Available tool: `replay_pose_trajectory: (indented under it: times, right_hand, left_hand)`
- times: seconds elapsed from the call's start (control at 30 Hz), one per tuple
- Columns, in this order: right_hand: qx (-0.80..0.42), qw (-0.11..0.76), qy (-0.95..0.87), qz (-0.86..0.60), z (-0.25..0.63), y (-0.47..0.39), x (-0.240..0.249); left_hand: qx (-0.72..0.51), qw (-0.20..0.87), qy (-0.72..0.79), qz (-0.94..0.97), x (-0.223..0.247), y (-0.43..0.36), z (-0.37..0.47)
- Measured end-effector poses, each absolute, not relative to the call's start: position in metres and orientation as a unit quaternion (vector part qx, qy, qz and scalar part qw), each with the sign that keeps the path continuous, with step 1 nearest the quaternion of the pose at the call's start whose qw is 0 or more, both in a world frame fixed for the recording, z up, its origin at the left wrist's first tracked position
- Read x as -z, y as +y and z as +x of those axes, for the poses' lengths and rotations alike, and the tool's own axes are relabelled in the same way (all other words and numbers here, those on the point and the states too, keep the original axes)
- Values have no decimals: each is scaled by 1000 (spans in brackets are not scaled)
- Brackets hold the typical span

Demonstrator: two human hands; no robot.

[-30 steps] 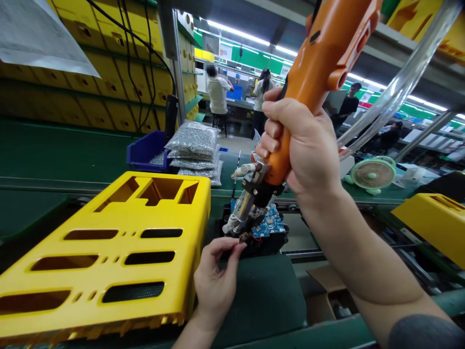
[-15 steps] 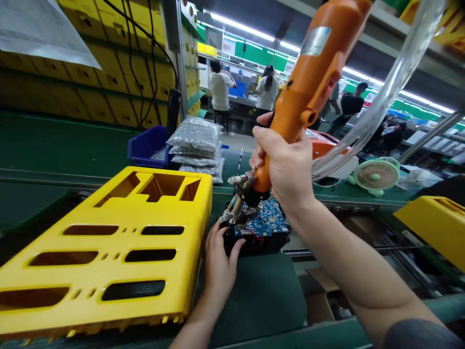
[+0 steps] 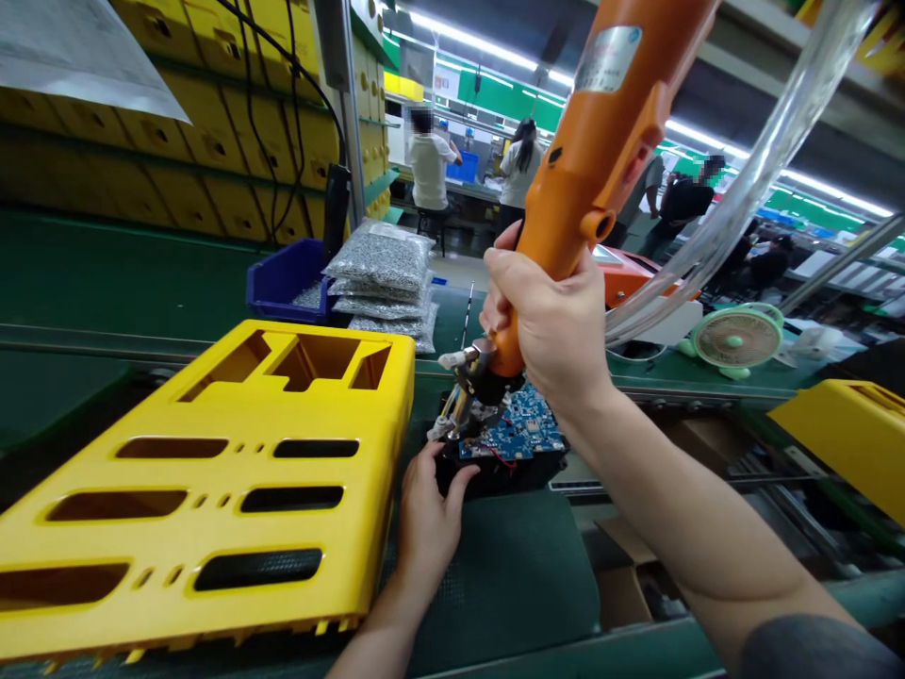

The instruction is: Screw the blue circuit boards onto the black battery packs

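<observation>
My right hand (image 3: 548, 306) is wrapped around an orange power screwdriver (image 3: 594, 141) with a clear feed hose (image 3: 764, 179). The tool leans, its metal nose (image 3: 463, 401) pointing down at the near left corner of a black housing (image 3: 513, 476). Whether the tip touches a screw cannot be made out. On the housing lies a blue circuit board (image 3: 527, 424) with thin red wires. My left hand (image 3: 431, 505) grips the housing's left corner between thumb and fingers, close under the tool's nose.
A large yellow slotted casing (image 3: 240, 471) lies to the left. Behind stand a blue bin (image 3: 283, 283) and stacked bags of small metal parts (image 3: 382, 264). A green fan (image 3: 736, 338) and another yellow casing (image 3: 848, 443) are to the right. Several people are in the background.
My right hand and the screwdriver have shifted slightly left in the view. My left hand stays at the housing's corner, and the housing has hardly moved.
</observation>
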State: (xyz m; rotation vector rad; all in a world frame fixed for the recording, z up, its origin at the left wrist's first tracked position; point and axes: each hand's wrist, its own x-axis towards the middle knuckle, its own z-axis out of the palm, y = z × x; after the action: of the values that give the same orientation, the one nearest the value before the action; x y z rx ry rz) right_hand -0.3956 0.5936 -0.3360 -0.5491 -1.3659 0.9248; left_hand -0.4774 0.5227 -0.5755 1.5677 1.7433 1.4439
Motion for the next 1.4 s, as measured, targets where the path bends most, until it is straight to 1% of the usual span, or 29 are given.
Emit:
replay_pose_trajectory:
  times: [0.2, 0.33, 0.43, 0.53, 0.67, 0.8, 1.0, 1.4]
  right_hand:
    - [-415, 647, -595, -235, -397, 596, 335]
    - [-441, 643, -581, -235, -385, 592, 305]
    - [-451, 640, -588, -201, -373, 593, 280]
    - [-432, 658, -590, -180, -369, 601, 272]
    - [-383, 685, -579, -222, -375, 619, 288]
    - [-359, 689, -579, -247, -376, 631, 308]
    - [-354, 685, -580, -262, -371, 636, 324]
    - [-369, 673, -582, -269, -370, 634, 336]
  left_hand:
    - [-504, 186, 626, 565, 576, 524, -480]
    - [-515, 186, 614, 569, 578, 525, -481]
    - [-512, 192, 603, 580, 580, 521, -483]
    - [-510, 201, 599, 584, 581, 515, -484]
    - [-520, 215, 586, 582, 584, 512, -484]
    - [-540, 209, 577, 576, 587, 514, -482]
    - [-532, 182, 578, 591, 585, 515, -483]
    - [-527, 170, 581, 596, 584, 515, -482]
